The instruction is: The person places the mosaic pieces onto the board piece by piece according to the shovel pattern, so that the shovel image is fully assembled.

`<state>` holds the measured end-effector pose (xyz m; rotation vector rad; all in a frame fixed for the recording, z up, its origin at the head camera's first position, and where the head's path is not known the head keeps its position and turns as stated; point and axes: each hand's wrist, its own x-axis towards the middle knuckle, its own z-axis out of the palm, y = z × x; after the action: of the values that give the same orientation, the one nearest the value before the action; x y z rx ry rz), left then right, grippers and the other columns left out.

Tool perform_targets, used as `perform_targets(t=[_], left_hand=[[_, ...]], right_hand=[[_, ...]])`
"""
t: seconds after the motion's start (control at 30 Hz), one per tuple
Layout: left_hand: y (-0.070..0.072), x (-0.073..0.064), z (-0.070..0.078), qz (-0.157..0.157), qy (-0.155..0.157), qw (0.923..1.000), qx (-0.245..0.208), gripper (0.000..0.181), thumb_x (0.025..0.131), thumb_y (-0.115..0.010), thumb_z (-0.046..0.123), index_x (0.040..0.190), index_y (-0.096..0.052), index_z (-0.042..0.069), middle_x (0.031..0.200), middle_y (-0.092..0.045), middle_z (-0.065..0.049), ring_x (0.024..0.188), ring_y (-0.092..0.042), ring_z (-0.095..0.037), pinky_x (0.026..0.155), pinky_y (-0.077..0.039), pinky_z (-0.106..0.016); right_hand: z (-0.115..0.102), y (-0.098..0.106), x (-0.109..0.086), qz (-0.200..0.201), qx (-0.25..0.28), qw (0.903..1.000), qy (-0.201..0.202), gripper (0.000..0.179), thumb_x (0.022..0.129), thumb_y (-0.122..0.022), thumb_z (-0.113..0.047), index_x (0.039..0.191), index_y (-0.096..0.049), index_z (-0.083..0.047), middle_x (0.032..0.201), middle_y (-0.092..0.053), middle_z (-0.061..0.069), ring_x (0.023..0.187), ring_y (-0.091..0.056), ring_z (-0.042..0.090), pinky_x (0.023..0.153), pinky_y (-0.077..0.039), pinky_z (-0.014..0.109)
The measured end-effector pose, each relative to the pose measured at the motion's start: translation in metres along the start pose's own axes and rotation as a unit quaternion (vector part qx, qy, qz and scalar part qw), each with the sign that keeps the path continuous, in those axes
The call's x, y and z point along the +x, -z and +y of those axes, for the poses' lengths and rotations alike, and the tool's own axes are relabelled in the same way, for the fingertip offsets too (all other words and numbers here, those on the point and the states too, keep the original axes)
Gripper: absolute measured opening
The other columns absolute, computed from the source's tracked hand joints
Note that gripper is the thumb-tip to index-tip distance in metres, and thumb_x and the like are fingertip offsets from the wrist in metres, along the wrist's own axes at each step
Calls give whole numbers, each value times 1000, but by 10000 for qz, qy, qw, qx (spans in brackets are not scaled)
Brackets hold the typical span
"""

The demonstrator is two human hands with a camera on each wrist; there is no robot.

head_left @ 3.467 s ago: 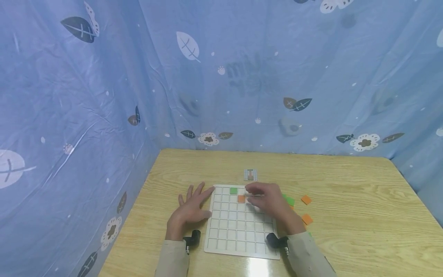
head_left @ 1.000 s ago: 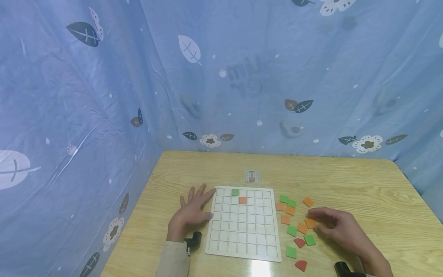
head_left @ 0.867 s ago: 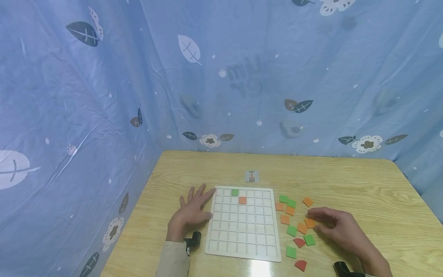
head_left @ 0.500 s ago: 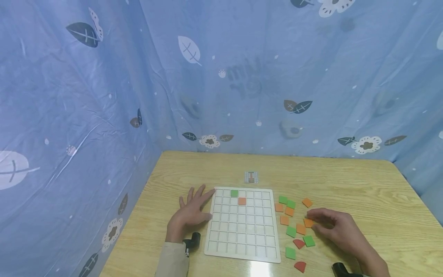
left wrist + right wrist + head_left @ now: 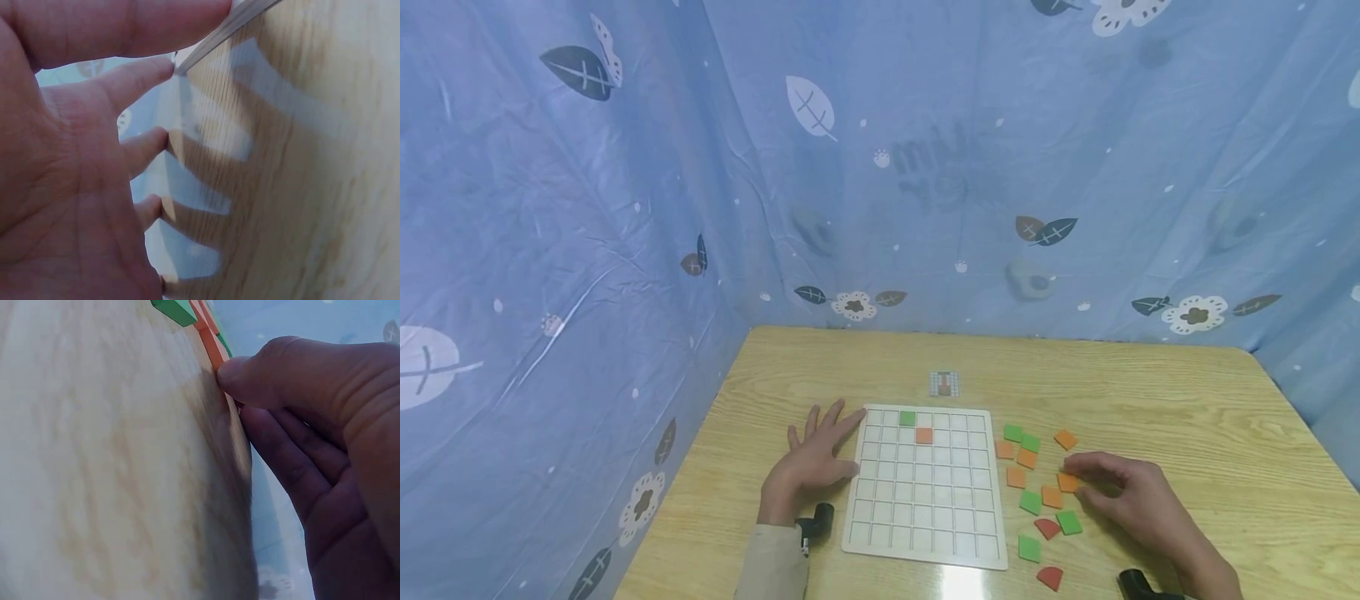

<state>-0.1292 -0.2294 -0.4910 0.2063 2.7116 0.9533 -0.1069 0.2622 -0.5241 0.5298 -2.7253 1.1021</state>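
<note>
The left hand (image 5: 808,463) is spreading its fingers, touching the pale gridded board (image 5: 925,514); the right hand (image 5: 1133,493) is apparently pinching a flat, square orange tile (image 5: 1067,482) lying on the grained wooden table (image 5: 1157,408), right of the board.

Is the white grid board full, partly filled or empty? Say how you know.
Partly filled: in the head view, the white grid board holds one green tile and one orange tile, while its other cells lie bare.
</note>
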Motion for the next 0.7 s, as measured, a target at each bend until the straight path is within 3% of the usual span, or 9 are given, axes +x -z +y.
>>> perform_targets(t=[0.2,0.47,0.7], left_hand=[[0,1,-3,-31,32,10000,-16,96,81,-75,18,170,-43,27,184,-16,-16,168,7,-54,122,14,-87],[-8,5,-18,129,-368,9992,-120,95,79,-74,23,169,-44,34,183,-17,-20,165,5,-61,115,18,-92],[-1,2,-6,0,-98,10000,-10,94,82,-75,19,170,-43,26,183,-17,-19,167,5,-57,121,14,-88]], right_hand=[[0,-1,1,61,-93,9999,0,38,82,-94,-9,113,-84,-29,113,-83,-6,107,-70,-12,86,-48,-1],[-5,3,-1,-21,254,9995,-210,34,85,-91,-6,114,-84,-22,112,-84,-2,104,-71,-12,84,-54,4],[-20,11,5,183,581,9980,-138,33,87,-88,1,117,-83,-13,112,-84,2,105,-72,-10,89,-57,7]])
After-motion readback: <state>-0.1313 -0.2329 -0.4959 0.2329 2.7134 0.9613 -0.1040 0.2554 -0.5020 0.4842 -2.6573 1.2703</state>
